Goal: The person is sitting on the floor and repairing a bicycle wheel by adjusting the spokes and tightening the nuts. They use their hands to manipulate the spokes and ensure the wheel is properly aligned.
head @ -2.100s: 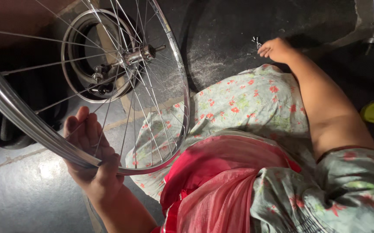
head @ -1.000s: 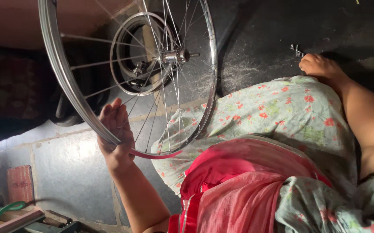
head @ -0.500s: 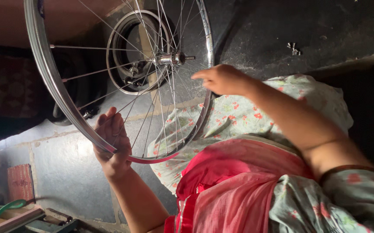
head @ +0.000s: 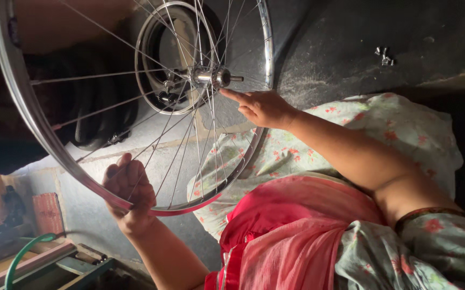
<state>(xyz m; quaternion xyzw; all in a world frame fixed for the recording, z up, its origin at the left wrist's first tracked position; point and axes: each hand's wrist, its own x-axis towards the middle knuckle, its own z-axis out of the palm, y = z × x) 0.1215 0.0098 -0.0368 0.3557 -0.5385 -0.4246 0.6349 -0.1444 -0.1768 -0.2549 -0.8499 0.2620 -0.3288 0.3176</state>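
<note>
Bicycle wheel [head: 136,107], bare-rimmed, no tyre fitted: we are holding it upright, our left hand [head: 129,189] clenched round the rim. Above that grip, our right hand [head: 263,107] is pointing loose-fingered at the hub axle [head: 217,78], gripping nothing. Small metal fittings [head: 384,56] are lying well apart on the dark floor [head: 350,37], not yet mounted.

One wheel [head: 136,107], two hands.
Also counted: one hub [head: 213,78], one green hose [head: 26,252], one small cluster of metal nuts [head: 384,56] on the floor [head: 350,43].
</note>
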